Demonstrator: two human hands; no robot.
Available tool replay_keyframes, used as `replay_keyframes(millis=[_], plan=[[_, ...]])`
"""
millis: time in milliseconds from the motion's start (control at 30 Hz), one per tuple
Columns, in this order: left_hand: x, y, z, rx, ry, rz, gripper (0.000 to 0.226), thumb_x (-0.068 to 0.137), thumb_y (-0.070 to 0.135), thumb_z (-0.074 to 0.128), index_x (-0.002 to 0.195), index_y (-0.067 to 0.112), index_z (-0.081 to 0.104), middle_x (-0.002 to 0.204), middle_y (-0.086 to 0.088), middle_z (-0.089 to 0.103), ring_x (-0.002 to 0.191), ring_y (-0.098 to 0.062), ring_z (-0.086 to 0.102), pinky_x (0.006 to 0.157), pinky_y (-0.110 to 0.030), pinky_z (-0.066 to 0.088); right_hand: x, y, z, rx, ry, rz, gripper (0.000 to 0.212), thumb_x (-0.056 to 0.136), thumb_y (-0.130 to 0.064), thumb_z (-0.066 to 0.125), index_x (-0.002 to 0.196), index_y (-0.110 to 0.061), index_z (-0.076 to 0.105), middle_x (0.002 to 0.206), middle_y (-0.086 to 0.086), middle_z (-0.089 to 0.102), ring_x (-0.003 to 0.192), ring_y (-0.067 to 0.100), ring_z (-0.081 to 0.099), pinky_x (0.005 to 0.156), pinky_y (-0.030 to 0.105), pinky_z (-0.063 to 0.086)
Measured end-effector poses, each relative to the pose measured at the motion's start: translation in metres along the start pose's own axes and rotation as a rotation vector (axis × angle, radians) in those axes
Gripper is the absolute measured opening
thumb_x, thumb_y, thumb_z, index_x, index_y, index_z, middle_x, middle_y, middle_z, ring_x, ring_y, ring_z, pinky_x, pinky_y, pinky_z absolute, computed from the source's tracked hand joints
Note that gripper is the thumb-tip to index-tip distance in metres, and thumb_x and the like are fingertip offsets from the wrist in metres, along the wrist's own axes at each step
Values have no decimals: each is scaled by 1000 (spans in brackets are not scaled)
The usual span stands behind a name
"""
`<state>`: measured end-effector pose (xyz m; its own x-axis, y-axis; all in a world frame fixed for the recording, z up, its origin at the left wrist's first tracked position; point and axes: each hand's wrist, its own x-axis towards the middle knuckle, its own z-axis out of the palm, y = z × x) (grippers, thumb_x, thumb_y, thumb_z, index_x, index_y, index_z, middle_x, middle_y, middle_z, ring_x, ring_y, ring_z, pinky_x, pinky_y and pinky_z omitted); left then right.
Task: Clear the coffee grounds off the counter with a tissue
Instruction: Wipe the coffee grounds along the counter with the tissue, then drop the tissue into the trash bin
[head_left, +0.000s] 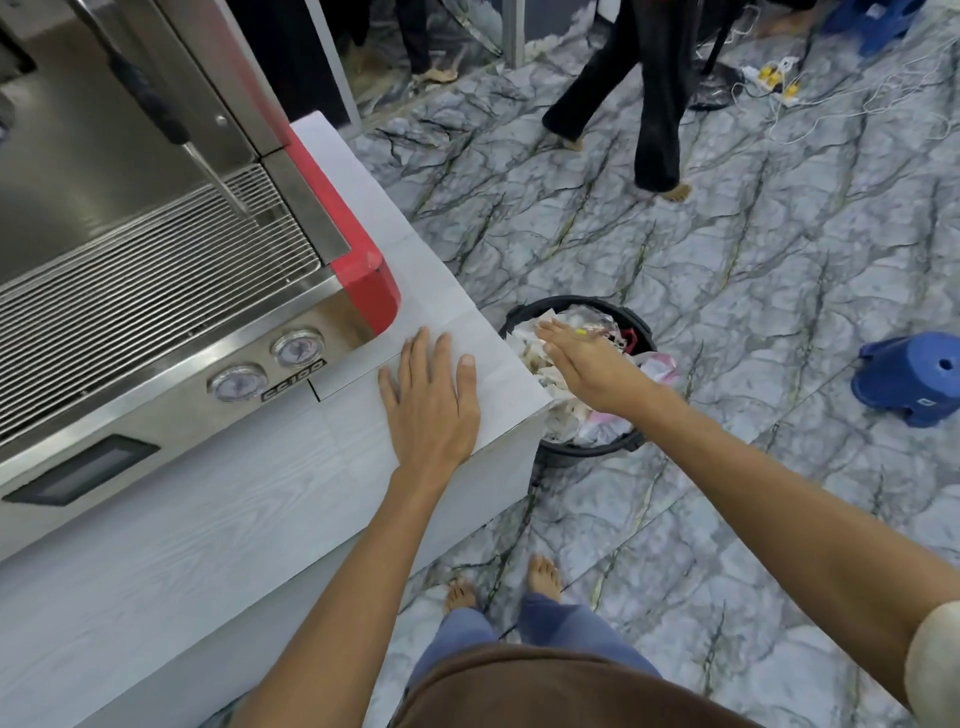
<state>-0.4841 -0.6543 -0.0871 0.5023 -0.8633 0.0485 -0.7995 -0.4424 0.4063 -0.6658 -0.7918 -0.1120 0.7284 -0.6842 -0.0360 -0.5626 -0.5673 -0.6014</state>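
My left hand (430, 400) lies flat, palm down, fingers apart, on the white wood-grain counter (218, 530) near its right corner, beside the espresso machine. My right hand (582, 364) is stretched out past the counter edge, over a black bin (582, 448) on the floor, with its fingers extended and nothing visible in it. The bin is full of crumpled white tissues and wrappers (561, 410). I see no coffee grounds on the visible counter, and no tissue in either hand.
A steel and red espresso machine (171, 291) with a steam wand fills the counter's left. A blue plastic stool (909, 379) lies on the marble-patterned floor at right. Another person's legs (654, 104) stand beyond, near cables and a power strip (774, 78).
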Motion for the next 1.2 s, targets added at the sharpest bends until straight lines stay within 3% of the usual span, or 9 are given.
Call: replay_keyframes(millis=[333,500,567,633,733,867,1033,1200], plan=[[20,20,10,14,-46,76,61,101,52,19,152,23,33,165,1,20,153,-15,9,123,-47,-1,5,33,11,-51,68,137,39,103,-18,36,137,0,46,144,20,45,138,29,35,114,33,22],[43,44,25,18,-89,176,54,100,47,35,147,22,43,163,-1,28,153,-20,11,122,-49,-3,7,37,13,-29,87,209,42,102,-25,34,131,-1,50,134,21,54,130,33,46,108,44,37],[51,57,34,54,-117,240,49,97,45,40,137,21,53,156,-1,39,151,-22,20,121,-52,-4,8,44,12,-26,122,238,41,101,-28,32,128,-5,52,124,20,60,117,34,54,98,47,45],[58,74,42,96,-177,291,47,94,44,41,129,20,60,148,1,49,144,-20,34,119,-56,-6,8,52,10,-12,170,255,35,99,-27,32,114,-6,55,102,16,65,93,34,60,79,49,50],[66,102,54,175,-291,319,47,92,43,43,129,18,60,142,1,54,134,-22,45,117,-55,6,7,64,3,22,234,250,31,96,-23,33,92,-1,55,75,10,57,66,27,53,61,42,45],[73,134,81,109,-504,200,53,95,40,46,141,14,47,153,-5,40,139,-30,38,110,-53,28,9,90,-2,30,240,260,18,97,-12,41,83,-4,48,65,12,54,57,28,48,53,41,40],[72,155,135,73,-612,-7,48,96,37,45,136,11,46,148,-8,42,135,-34,39,105,-55,34,14,138,-2,37,212,255,26,94,-3,46,68,-6,43,59,6,44,53,25,41,51,36,31],[76,161,199,4,-614,-146,50,95,37,45,139,13,43,146,-8,43,134,-32,40,105,-51,37,20,199,12,36,108,198,22,97,-12,41,74,-10,44,64,6,45,56,26,44,51,39,38]])
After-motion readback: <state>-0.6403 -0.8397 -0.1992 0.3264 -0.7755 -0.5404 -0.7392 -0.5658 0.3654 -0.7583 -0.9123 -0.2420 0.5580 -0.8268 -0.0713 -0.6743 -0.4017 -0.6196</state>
